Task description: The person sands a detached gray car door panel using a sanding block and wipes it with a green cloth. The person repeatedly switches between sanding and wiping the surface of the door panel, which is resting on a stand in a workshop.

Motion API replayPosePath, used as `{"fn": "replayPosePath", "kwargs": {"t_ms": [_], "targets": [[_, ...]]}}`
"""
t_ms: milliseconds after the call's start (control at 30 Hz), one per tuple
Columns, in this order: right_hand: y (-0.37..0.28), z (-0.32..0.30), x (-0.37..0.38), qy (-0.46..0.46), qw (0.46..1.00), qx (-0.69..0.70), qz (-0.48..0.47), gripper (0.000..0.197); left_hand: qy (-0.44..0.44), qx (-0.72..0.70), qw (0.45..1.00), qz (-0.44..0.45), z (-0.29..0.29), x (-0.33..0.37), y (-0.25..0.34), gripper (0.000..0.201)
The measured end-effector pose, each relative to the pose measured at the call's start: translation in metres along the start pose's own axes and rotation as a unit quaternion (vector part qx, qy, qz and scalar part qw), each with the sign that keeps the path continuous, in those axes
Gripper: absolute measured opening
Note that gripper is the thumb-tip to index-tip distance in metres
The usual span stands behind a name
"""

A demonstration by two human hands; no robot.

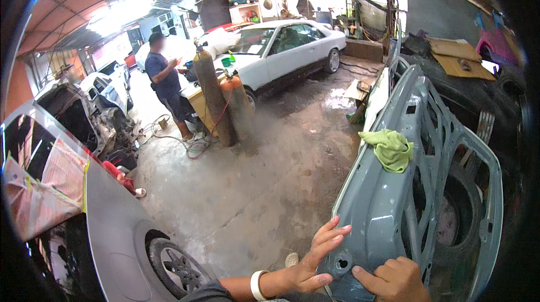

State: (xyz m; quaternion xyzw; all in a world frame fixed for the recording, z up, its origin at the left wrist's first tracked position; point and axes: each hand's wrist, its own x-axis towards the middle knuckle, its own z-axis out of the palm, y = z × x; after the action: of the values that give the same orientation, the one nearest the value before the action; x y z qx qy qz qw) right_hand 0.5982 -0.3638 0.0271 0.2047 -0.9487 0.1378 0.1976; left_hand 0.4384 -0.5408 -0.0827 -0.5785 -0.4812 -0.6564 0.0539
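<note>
A grey-primed car door [365, 212] stands at my right, its inner side with cut-outs facing up and right. My left hand [315, 257], with a white band on its wrist, hovers at the panel's near left edge, fingers spread and nothing in them. Beside a keyhole-shaped opening [341, 264] in the panel, my right hand [391, 280] rests with one finger extended to the surface and the other fingers curled. Whether those curled fingers hold anything is hidden. A lime-green cloth [389, 150] lies draped over the door farther up.
At the left is a silver car [121, 240] with masked windows. Two gas cylinders [214, 96] stand mid-floor near a person in dark clothes [163, 77]. A white car [281, 51] is parked behind. Flattened cardboard [461, 60] and a tyre [458, 206] are at the right.
</note>
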Motion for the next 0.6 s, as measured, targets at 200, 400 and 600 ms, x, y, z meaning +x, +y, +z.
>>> {"fn": "replayPosePath", "kwargs": {"t_ms": [200, 400, 600], "targets": [[-0.008, 0.019, 0.001, 0.049, 0.998, -0.003, 0.034, 0.059, 0.031, -0.022, 0.999, 0.023, 0.007, 0.001, -0.003, 0.066], [-0.006, 0.034, 0.013, 0.076, 0.995, 0.021, 0.066, 0.062, 0.103, 0.029, 0.993, 0.053, 0.015, 0.000, -0.008, 0.066], [-0.015, 0.023, -0.005, 0.055, 0.996, -0.005, 0.067, 0.055, 0.103, 0.001, 0.994, 0.031, 0.026, 0.002, -0.009, 0.067]]}}
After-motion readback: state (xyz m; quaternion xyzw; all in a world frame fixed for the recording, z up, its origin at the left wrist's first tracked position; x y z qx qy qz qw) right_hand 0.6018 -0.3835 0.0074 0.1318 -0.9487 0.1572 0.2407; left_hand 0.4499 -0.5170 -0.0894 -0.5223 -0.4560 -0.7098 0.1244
